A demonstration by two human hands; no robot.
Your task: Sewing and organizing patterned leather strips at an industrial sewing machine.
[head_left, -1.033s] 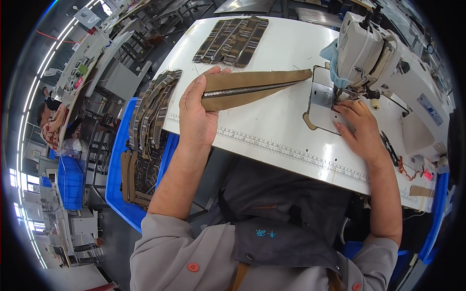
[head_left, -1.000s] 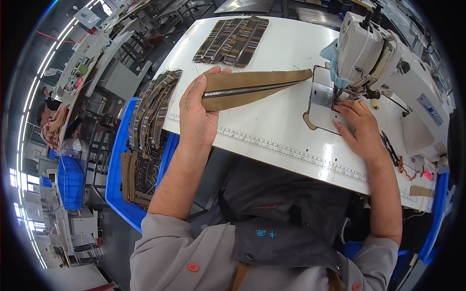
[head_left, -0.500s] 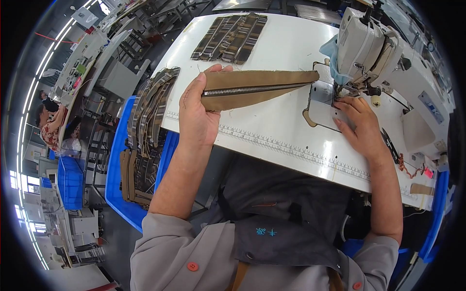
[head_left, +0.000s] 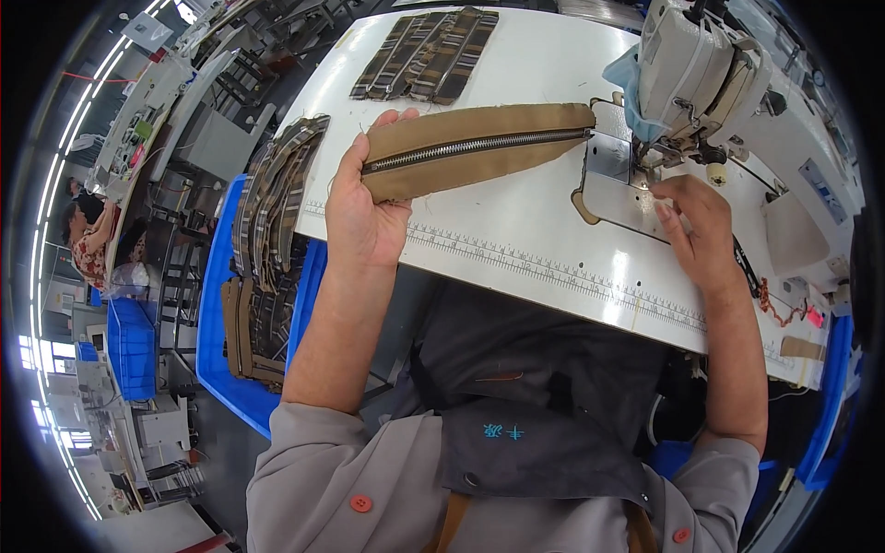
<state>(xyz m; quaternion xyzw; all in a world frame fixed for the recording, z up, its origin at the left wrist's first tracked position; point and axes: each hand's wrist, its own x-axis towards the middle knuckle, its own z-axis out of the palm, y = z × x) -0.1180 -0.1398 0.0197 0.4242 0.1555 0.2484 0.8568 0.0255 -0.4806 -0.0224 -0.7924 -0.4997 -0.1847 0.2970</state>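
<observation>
My left hand (head_left: 364, 198) is closed on one end of a brown zippered fabric panel (head_left: 479, 152), thumb on top and fingers beneath. A dark metal-toothed zipper (head_left: 461, 147) runs along its middle. The panel is raised over the white sewing table, and its tapered far end reaches the metal needle plate (head_left: 608, 161) of the sewing machine (head_left: 691, 78). My right hand (head_left: 696, 221) is just right of the needle area, its fingers curled and thumb drawn close to the forefinger. Anything between those fingertips is too small to make out.
Plaid fabric pieces (head_left: 424, 55) lie at the table's back left. More plaid strips (head_left: 277, 194) hang over the left edge into a blue bin (head_left: 210, 323). A ruler strip (head_left: 516, 258) follows the front edge. Black snips (head_left: 745, 263) lie beyond my right wrist. Another person sits far left.
My right hand has drawn back rightward from the needle, its fingers curling more. The brown panel has tilted, showing more of its lower half, and my left hand has shifted slightly left.
</observation>
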